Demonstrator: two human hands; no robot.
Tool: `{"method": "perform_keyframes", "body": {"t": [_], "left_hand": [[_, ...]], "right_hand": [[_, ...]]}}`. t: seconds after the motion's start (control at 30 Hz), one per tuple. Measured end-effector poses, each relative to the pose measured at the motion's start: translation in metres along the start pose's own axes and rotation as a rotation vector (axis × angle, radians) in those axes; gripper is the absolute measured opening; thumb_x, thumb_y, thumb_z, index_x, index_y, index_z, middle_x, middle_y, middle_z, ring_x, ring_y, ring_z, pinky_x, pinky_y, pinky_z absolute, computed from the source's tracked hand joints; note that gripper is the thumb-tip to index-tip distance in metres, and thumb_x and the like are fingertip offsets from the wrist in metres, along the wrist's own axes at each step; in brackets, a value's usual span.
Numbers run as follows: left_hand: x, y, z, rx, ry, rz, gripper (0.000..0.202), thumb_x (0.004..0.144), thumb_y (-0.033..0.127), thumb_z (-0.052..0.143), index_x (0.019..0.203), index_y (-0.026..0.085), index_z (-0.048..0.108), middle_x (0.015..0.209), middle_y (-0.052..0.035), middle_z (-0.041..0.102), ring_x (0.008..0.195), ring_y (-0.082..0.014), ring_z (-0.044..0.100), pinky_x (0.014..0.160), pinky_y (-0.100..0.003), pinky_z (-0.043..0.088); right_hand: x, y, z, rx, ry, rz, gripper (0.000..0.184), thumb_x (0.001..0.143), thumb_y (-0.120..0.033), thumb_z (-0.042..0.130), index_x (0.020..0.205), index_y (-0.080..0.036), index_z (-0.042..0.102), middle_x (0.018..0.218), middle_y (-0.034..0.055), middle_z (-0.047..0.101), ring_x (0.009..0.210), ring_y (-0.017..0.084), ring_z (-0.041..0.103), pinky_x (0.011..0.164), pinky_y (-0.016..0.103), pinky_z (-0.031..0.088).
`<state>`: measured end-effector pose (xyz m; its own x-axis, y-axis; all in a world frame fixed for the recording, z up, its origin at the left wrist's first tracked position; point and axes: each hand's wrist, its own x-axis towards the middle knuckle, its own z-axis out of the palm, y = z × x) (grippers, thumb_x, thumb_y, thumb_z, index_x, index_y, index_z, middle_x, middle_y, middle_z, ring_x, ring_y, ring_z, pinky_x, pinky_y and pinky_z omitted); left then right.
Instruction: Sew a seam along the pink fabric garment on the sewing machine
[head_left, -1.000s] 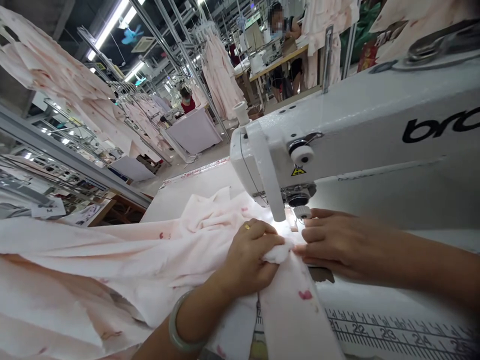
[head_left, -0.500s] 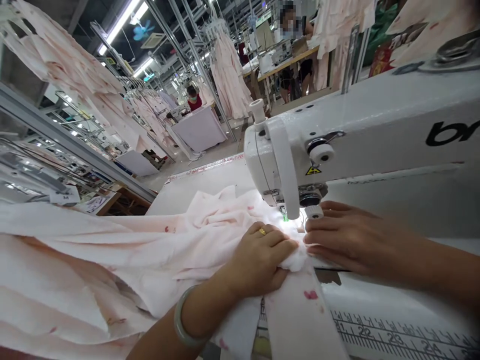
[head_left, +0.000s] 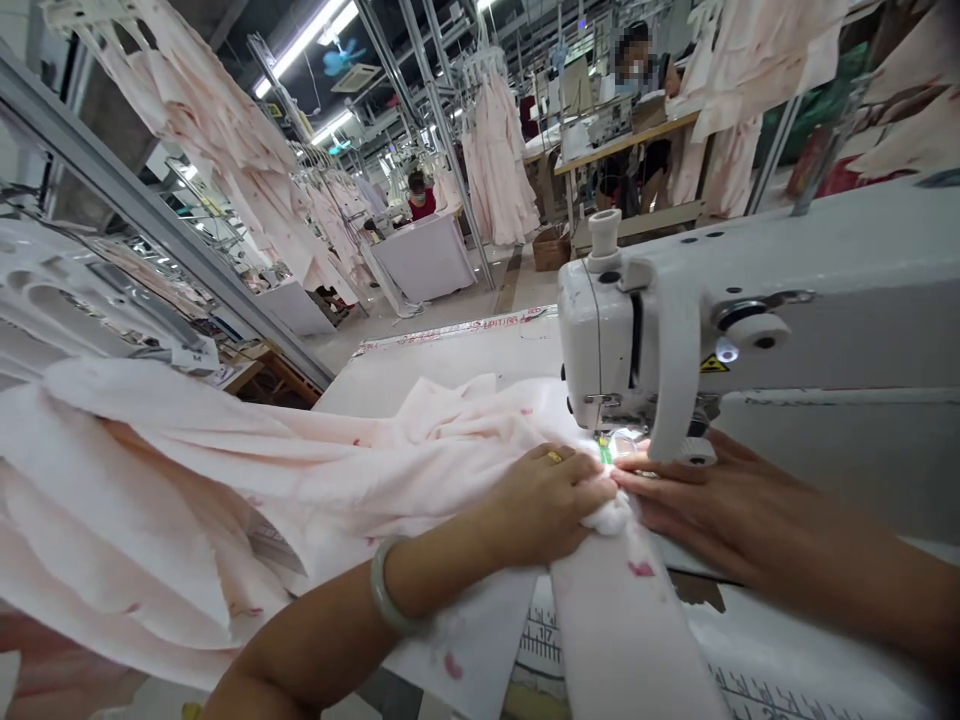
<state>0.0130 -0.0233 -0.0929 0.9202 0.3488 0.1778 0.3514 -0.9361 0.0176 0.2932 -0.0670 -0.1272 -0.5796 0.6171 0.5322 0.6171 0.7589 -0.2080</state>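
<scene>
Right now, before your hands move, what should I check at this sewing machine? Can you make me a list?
1. Left hand holding the pale pink cloth: ok, its fingers curl over a bunched part.
2. Right hand kept away from the presser foot: not ok, its fingertips look very close to it.
3. Needle clear of the fingers: cannot tell, the bright light and the sewing machine hide it.
4. Cloth lying flat near the machine: not ok, it is bunched between the hands.
5. Pale green bangle away from the machine: ok, it sits well back on the left wrist.
</scene>
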Motion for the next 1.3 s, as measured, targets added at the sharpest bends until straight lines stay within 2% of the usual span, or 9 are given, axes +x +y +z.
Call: {"method": "perform_keyframes", "body": {"t": [0.1,0.2,0.3,0.43,0.57,0.83,1.07,1.17,1.3], "left_hand": [[0.005,-0.010,0.000,-0.018,0.000,-0.029,0.023,0.101,0.017,0.062,0.119,0.016,0.076,0.108,-0.0115,0.075,0.104,-0.0268,0.074,0.099,-0.041,0.061],[0.004,-0.014,0.001,-0.053,0.032,-0.041,0.030,0.102,0.019,0.062,0.129,0.018,0.076,0.105,-0.0101,0.073,0.103,-0.0272,0.073,0.097,-0.042,0.061],[0.000,-0.014,0.001,-0.142,0.092,-0.060,0.034,0.102,0.022,0.063,0.134,0.019,0.075,0.105,-0.0098,0.074,0.103,-0.0277,0.074,0.100,-0.043,0.062],[0.002,-0.011,-0.002,-0.381,0.200,-0.134,0.019,0.105,0.028,0.063,0.117,0.020,0.076,0.101,-0.0085,0.077,0.096,-0.0256,0.074,0.096,-0.042,0.063],[0.003,-0.010,-0.002,-0.491,0.294,-0.186,0.017,0.107,0.031,0.064,0.099,0.020,0.074,0.100,-0.0092,0.077,0.096,-0.0249,0.074,0.092,-0.040,0.063],[0.003,-0.027,-0.006,-0.386,0.163,0.046,0.021,0.106,0.027,0.061,0.117,0.021,0.077,0.110,-0.0114,0.082,0.107,-0.0262,0.077,0.102,-0.044,0.061],[0.006,0.028,-0.016,-0.175,0.007,-0.255,0.023,0.100,0.021,0.065,0.120,0.019,0.076,0.127,-0.0117,0.081,0.121,-0.0309,0.074,0.112,-0.050,0.058],[0.002,0.044,-0.009,-0.115,0.012,-0.276,0.034,0.101,0.022,0.064,0.134,0.017,0.072,0.136,-0.0138,0.079,0.126,-0.0321,0.074,0.117,-0.053,0.055],[-0.005,0.044,0.003,-0.032,0.083,-0.262,0.034,0.107,0.029,0.060,0.138,0.016,0.069,0.141,-0.0154,0.078,0.127,-0.0324,0.074,0.119,-0.055,0.052]], "right_hand": [[0.006,0.001,-0.006,-0.007,-0.025,-0.025,0.038,0.119,-0.038,0.051,0.150,-0.032,0.073,0.122,0.0028,0.088,0.104,0.031,0.084,0.109,0.057,0.055],[0.014,-0.001,-0.014,-0.008,-0.045,-0.042,0.034,0.119,-0.033,0.049,0.131,-0.029,0.080,0.105,0.0024,0.088,0.087,0.029,0.081,0.095,0.053,0.057],[0.018,-0.003,-0.020,-0.029,-0.022,-0.084,0.036,0.120,-0.033,0.047,0.114,-0.028,0.081,0.095,-0.0004,0.086,0.081,0.026,0.077,0.098,0.051,0.055],[0.016,-0.006,-0.021,0.005,0.023,-0.157,0.034,0.122,-0.033,0.046,0.124,-0.030,0.080,0.108,-0.0034,0.087,0.093,0.020,0.080,0.109,0.045,0.049],[0.016,-0.013,-0.019,0.046,-0.063,-0.169,0.036,0.121,-0.027,0.043,0.113,-0.027,0.078,0.106,-0.0002,0.083,0.092,0.021,0.076,0.101,0.045,0.049],[0.016,-0.026,-0.013,0.182,-0.143,-0.067,0.034,0.121,-0.027,0.042,0.106,-0.025,0.073,0.091,0.0012,0.069,0.086,0.023,0.063,0.091,0.044,0.045],[0.016,-0.022,-0.014,0.188,-0.191,-0.071,0.042,0.121,-0.030,0.044,0.090,-0.026,0.071,0.091,0.0030,0.069,0.090,0.025,0.062,0.088,0.044,0.044],[0.017,-0.021,-0.017,0.181,-0.199,-0.078,0.045,0.120,-0.031,0.044,0.083,-0.025,0.067,0.088,0.0033,0.068,0.086,0.025,0.063,0.086,0.044,0.045],[0.018,-0.013,-0.022,0.135,-0.131,-0.114,0.043,0.120,-0.034,0.047,0.085,-0.026,0.070,0.084,0.0020,0.071,0.082,0.025,0.067,0.087,0.045,0.049]]}}
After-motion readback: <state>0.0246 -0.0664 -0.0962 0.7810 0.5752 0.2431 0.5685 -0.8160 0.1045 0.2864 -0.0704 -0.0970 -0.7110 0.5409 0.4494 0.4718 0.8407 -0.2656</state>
